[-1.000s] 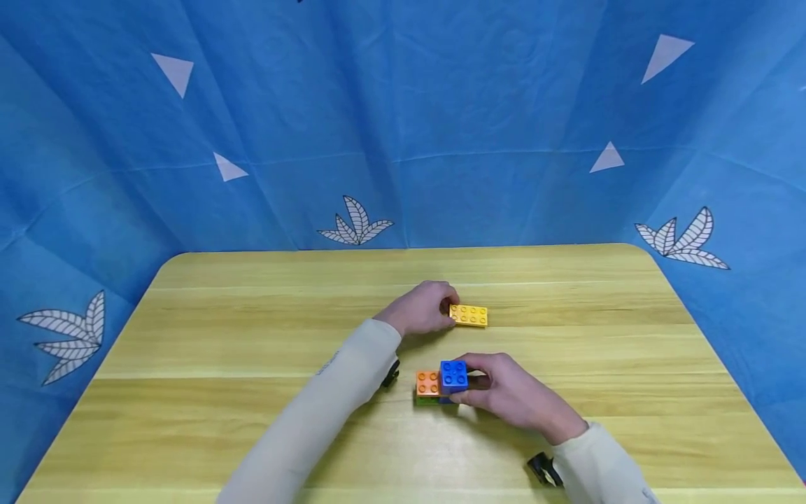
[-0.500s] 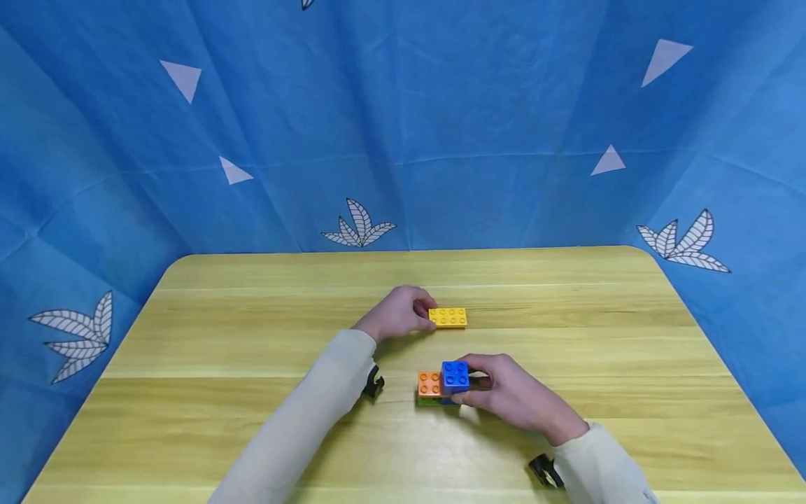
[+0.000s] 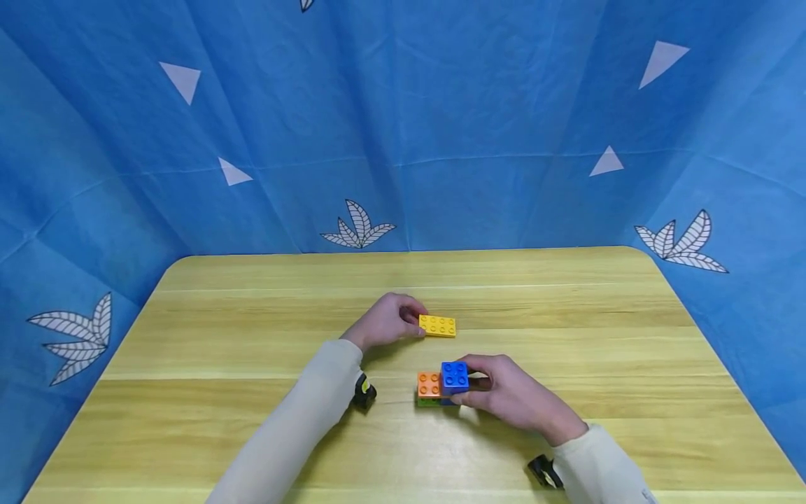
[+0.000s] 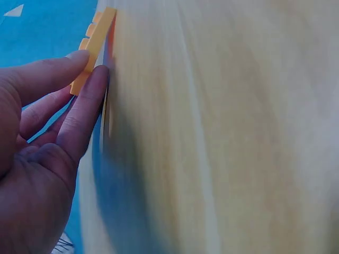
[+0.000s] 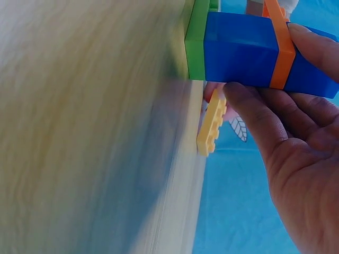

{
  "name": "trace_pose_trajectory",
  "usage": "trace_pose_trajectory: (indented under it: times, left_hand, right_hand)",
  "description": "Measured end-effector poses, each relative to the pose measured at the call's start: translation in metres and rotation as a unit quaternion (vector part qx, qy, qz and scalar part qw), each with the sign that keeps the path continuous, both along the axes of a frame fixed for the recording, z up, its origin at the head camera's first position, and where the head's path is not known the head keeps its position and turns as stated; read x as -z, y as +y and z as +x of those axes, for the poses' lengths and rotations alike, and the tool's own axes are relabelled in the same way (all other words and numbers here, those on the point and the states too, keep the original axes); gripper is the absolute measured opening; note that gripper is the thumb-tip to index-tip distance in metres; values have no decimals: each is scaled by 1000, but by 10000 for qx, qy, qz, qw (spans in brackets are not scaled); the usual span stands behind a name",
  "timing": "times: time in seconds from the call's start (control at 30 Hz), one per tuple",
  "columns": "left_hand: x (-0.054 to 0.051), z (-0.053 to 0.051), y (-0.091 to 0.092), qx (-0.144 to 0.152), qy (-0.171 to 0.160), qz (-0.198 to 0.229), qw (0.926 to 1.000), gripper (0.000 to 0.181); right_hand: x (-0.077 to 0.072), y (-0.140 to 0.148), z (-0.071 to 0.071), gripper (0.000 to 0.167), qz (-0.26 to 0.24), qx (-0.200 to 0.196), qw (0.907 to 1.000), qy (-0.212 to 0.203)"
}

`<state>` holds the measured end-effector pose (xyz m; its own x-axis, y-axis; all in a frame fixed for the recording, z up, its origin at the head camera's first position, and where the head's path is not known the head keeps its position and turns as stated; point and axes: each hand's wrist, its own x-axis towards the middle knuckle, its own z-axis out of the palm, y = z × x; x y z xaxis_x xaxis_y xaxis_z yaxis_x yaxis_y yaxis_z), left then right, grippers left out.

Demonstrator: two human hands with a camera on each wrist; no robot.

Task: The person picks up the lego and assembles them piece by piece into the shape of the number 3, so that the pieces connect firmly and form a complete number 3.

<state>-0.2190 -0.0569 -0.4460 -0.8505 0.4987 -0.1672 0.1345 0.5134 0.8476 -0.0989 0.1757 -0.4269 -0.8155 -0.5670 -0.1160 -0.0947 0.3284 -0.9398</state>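
Note:
My left hand [image 3: 383, 322] pinches the left end of a flat yellow toy building brick [image 3: 439, 326] between thumb and fingers, a little above the table in the left wrist view [image 4: 96, 45]. Below and right of it, my right hand [image 3: 508, 393] holds a stack of bricks by its right side. At the stack's bottom lies a flat green brick [image 5: 196, 39]. Above that sits a tall blue brick [image 5: 238, 50], then a flat orange brick [image 3: 429, 383]. Another blue brick [image 3: 455, 376] tops the orange one's right half.
A wooden table [image 3: 220, 406] with rounded far corners lies under both hands. Behind it and at its sides hangs a blue cloth [image 3: 491, 105] with white triangles and leaf prints. Black straps with small devices [image 3: 364, 392] show at both wrists.
My left hand has moved left and slightly toward me with the yellow brick in its fingers. My right hand and the stack have stayed in place.

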Motion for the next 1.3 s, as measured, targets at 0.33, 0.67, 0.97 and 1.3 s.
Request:
trace_pose_trajectory:
  times: [0.33,0.67,0.97,1.3]
  left_hand:
    - [-1,10,-18,-430,-550,843,9940,33]
    - [-4,24,-34,-958,-628,1263,9854,31]
    - [-4,38,-39,-1128,-522,1215,9848,31]
    - [-4,50,-38,-1322,-472,1288,9817,31]
  right_hand:
    - [0,0,0,23,-34,9,10000,29]
    - [0,-2,1,25,-20,29,10000,-73]
    - [1,-1,2,27,31,61,9999,-80]
    - [0,-1,1,26,24,56,10000,-64]
